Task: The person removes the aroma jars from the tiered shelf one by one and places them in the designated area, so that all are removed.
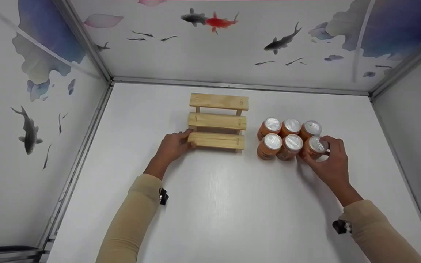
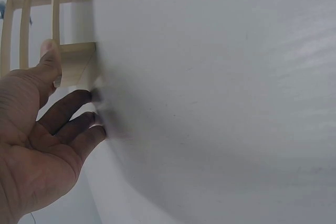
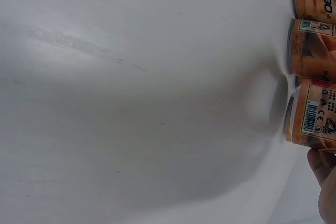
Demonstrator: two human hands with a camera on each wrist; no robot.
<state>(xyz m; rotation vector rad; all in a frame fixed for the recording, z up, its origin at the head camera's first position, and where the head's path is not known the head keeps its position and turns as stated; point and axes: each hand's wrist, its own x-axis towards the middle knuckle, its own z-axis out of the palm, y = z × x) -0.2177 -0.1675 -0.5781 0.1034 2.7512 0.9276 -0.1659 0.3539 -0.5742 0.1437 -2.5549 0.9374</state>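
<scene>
A three-tier wooden step rack [image 1: 216,140] stands on the white table. At the left end of its lowest step is my left hand [image 1: 174,147], thumb and index finger pinching the board. In the left wrist view, the thumb of that hand [image 2: 44,150] lies against the step board [image 2: 79,59], and the other fingers bend loosely near the table. To the rack's right, several orange-printed cans [image 1: 272,125] with silvery tops stand upright in two rows. My right hand [image 1: 333,164] grips the front-right can [image 1: 318,145], whose barcode label [image 3: 312,116] shows in the right wrist view, slightly tilted.
White panels with painted fish [image 1: 281,41] enclose the table [image 1: 228,204] at the back and both sides, with metal rails [image 1: 239,86] along the edges. The remaining cans [image 1: 291,144] stand close together beside the gripped one.
</scene>
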